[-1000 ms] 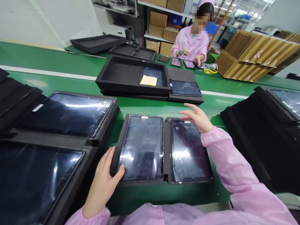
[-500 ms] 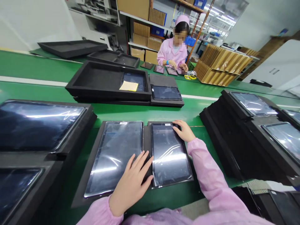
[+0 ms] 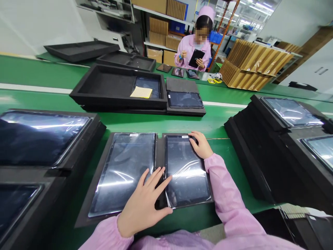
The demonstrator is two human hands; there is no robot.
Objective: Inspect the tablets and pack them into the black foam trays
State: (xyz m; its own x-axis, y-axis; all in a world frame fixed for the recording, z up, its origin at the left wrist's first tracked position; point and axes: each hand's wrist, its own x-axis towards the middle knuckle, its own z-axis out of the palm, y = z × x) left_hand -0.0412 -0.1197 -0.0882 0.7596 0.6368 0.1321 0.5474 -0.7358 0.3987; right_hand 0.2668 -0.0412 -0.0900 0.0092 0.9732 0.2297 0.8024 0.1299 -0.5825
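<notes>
Two film-covered screens lie side by side on a black foam tray (image 3: 159, 152) in front of me. My left hand (image 3: 145, 201) has its fingers spread over the gap between the left screen (image 3: 125, 159) and the right screen (image 3: 186, 166), its fingertips by their inner edges. At the upper right corner of the right screen rests my right hand (image 3: 201, 145), fingers apart and bent over the edge. Neither hand has lifted anything. A small white label shows at the top of each screen.
Foam trays with screens are stacked at left (image 3: 96, 128) and right (image 3: 256, 152). Beyond lies a black tray (image 3: 104, 86) with a yellow note (image 3: 141, 92). Across the green table (image 3: 117, 121), a person (image 3: 194, 45) in pink holds a dark tablet (image 3: 196, 58).
My left thumb has spread further from the fingers. The person across the table has raised a tablet. The view has shifted slightly; my right hand keeps its place at the screen corner.
</notes>
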